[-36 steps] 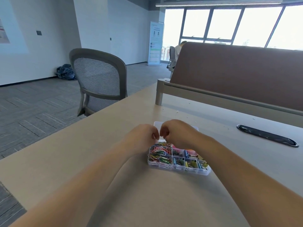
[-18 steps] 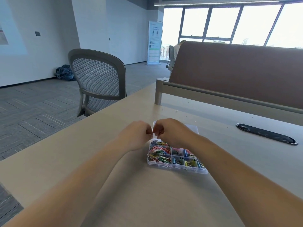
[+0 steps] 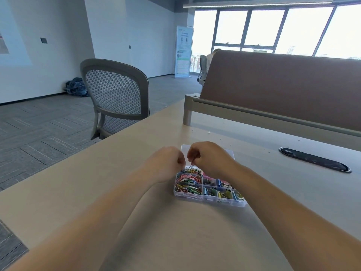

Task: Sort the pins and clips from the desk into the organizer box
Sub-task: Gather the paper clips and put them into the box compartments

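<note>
A clear plastic organizer box (image 3: 230, 202) lies on the beige desk (image 3: 97, 182), its open lid (image 3: 183, 148) flat behind it. Its left compartments hold coloured paper clips (image 3: 188, 179) and its near right ones hold binder clips (image 3: 224, 192). Both my hands hover over the box's far left corner. My left hand (image 3: 166, 163) is curled with its fingertips pinched together, and I see nothing in it. My right hand (image 3: 209, 159) pinches a thin wire paper clip (image 3: 192, 163) that hangs just above the clip pile. A narrow gap separates the two hands.
A brown divider panel (image 3: 283, 90) on a grey rail runs along the desk's far side. A black cable slot (image 3: 314, 162) sits at the right. A grey mesh chair (image 3: 115, 94) stands beyond the desk's left edge. Small specks lie near the rail.
Half a second ago my fingertips met above the box; now the hands have parted slightly and sit a little lower over the paper clips.
</note>
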`<action>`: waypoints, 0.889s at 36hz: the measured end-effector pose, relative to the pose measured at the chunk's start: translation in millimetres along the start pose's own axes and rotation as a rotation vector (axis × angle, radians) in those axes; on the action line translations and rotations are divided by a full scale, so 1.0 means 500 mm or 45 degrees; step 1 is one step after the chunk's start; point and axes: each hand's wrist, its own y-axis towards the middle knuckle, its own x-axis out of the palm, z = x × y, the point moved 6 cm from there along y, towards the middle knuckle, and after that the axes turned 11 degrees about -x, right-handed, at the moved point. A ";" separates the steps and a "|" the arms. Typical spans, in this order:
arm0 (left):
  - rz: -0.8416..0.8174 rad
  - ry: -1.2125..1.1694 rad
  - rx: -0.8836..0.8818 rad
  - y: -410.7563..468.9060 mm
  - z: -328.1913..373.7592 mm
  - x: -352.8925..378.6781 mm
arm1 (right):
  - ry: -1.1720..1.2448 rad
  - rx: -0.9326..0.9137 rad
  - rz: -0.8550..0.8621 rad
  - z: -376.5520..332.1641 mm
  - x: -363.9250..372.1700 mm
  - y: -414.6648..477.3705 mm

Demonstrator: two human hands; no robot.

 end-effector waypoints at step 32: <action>0.047 0.086 0.082 0.000 0.013 0.014 | -0.189 0.017 -0.079 0.029 0.019 -0.016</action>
